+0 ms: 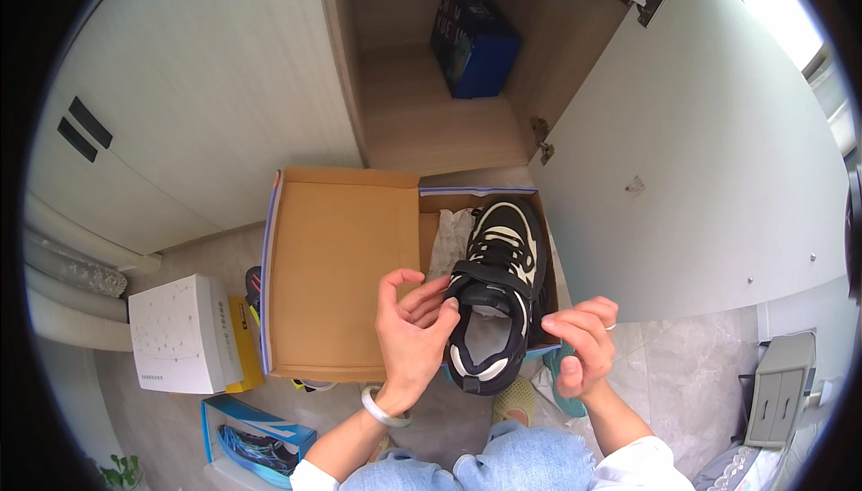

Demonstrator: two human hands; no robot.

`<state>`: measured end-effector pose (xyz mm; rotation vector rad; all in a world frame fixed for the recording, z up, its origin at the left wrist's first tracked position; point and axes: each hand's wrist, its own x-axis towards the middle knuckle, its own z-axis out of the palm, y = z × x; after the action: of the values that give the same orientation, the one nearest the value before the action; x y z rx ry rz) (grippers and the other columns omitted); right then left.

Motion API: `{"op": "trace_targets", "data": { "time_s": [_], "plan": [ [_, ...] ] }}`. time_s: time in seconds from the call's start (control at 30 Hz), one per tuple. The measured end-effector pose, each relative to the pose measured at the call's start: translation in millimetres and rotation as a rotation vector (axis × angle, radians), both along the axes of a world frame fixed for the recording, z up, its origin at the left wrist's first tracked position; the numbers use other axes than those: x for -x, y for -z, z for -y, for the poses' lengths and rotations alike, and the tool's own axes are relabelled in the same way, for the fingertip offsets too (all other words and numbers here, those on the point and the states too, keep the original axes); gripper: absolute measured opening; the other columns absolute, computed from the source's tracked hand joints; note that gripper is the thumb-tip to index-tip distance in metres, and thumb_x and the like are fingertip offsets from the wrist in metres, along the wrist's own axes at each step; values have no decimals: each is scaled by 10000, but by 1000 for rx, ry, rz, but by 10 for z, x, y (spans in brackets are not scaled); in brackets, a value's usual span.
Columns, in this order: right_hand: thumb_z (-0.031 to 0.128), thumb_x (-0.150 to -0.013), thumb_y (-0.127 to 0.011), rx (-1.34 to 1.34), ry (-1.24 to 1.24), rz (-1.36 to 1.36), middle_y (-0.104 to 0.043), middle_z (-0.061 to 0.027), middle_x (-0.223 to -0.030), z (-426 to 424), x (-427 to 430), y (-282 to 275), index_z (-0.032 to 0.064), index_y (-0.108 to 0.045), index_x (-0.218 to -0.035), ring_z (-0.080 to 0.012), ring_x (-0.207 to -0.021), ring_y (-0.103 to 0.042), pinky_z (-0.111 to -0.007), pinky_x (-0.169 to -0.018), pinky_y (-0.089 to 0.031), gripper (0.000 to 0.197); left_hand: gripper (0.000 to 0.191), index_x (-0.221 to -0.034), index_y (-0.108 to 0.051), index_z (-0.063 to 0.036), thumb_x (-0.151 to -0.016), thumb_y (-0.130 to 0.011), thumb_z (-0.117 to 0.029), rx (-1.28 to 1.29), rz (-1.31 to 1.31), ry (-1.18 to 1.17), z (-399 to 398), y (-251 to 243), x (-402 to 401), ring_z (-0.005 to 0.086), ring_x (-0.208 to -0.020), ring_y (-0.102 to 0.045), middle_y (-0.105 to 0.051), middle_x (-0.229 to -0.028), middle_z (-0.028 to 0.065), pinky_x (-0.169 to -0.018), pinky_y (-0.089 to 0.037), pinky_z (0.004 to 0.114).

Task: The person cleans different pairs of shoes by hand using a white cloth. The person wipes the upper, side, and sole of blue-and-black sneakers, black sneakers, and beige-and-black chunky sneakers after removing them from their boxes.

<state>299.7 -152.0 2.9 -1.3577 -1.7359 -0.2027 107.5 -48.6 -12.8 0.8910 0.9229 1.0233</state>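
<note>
A black-and-white sneaker (498,289) with laces and an instep strap sits toe-away in the right half of an open cardboard shoebox (478,191). Its heel extends over the near edge of the box. My left hand (412,326), with a pale bangle at its wrist, has its thumb and curled fingers at the left side of the shoe's collar and appears to pinch it. To the right of the sneaker, my right hand (584,343) is bent, holds nothing and wears a ring. Crumpled paper (452,238) lies inside the box beside the shoe. The hinged lid (343,275) is laid back to the left.
Beyond the box is an open cabinet (431,121) holding a dark blue box (477,47); its door (673,154) swings right. At left stand a white box (178,336), a yellow box (244,349) and a blue shoebox (259,410) with a shoe. A teal slipper (571,390) is at right.
</note>
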Motion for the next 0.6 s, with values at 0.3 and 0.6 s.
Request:
{"op": "trace_targets", "data": {
  "time_s": [0.3, 0.6],
  "plan": [
    [272, -741, -770, 522, -233, -2, -675, -61, -996, 31, 501, -146, 50, -676, -1056, -205, -656, -649, -286, -589, -520, 397, 375, -1097, -409, 2, -822, -653, 79, -140, -86, -92, 136, 15, 10, 231, -1012, -669, -667, -1118, 227, -865, -566, 317],
    [95, -704, -729, 537, -144, -124, -637, -102, -1005, 127, 360, 30, 35, -640, -951, -264, -827, -645, -349, -698, -544, 270, 330, -1029, -436, -4, -819, -672, 91, -386, -126, -46, 236, 70, 42, 237, -1033, -667, -661, -1123, 248, -890, -561, 326]
  ]
}}
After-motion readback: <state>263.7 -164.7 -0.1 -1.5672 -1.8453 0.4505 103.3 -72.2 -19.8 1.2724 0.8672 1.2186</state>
